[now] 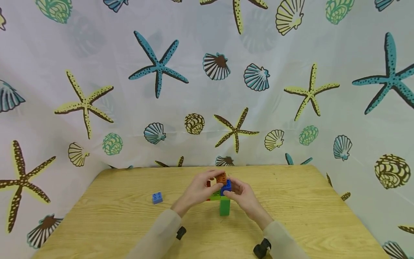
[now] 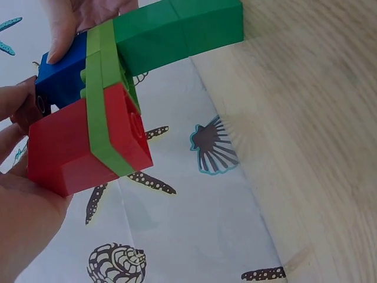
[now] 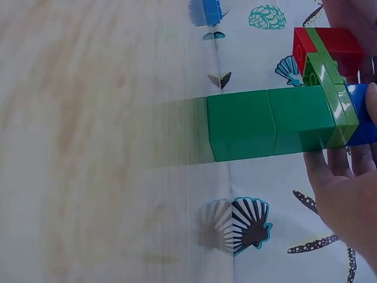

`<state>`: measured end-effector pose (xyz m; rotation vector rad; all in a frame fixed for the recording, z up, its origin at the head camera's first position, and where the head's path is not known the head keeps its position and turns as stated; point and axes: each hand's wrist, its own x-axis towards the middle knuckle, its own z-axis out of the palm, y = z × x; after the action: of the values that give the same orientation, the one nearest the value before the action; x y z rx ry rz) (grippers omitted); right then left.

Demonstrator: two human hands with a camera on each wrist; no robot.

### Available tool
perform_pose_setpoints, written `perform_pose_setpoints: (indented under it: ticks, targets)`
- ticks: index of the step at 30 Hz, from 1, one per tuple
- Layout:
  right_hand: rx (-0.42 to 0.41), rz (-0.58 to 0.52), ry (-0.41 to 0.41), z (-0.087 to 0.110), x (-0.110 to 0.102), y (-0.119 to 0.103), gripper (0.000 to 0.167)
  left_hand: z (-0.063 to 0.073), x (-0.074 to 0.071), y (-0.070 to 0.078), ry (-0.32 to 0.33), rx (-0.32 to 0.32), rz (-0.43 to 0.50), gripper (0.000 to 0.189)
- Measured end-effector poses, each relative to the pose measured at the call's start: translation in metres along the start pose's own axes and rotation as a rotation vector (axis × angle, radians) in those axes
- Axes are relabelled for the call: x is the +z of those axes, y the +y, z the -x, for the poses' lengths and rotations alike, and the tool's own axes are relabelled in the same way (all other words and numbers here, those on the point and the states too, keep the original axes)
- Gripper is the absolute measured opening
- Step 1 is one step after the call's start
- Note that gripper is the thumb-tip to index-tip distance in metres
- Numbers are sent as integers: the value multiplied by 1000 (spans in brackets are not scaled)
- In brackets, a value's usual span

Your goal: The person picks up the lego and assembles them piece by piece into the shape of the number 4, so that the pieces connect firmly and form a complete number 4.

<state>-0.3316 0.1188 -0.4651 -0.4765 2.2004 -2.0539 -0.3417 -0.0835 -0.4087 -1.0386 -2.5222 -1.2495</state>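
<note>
A small upright build of toy building bricks stands on the table. Two green bricks [image 3: 241, 124] form its column, topped by lime green plates [image 2: 101, 118] that reach sideways. On the plates sit a blue brick [image 1: 227, 186] and, toward the left, red bricks [image 2: 62, 150], with red also below the plates. My left hand [image 1: 201, 187] pinches an orange-brown brick [image 1: 221, 177] at the top of the blue one. It looks tilted in the left wrist view; whether it is seated I cannot tell. My right hand [image 1: 245, 198] holds the blue brick between thumb and fingers.
A loose light blue brick [image 1: 157, 198] lies on the wooden table [image 1: 113, 216], left of the build. A white curtain [image 1: 181, 108] printed with starfish and shells hangs behind the table and along its sides.
</note>
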Motion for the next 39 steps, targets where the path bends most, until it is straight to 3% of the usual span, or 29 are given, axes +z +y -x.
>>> perform_pose_setpoints:
  ticks: [5, 20, 35, 39]
  targets:
    - [1, 4, 0, 1, 0, 1, 59, -1, -3, 2, -34, 48, -47, 40]
    - [-33, 18, -12, -5, 4, -3, 53, -12, -10, 14, -109, 111, -229, 40]
    - [6, 13, 0, -1, -2, 0, 55, -14, -4, 17, -162, 5, -216, 39]
    - [-2, 7, -10, -1, -3, 0, 56, -14, -2, 18, -151, 7, -251, 39]
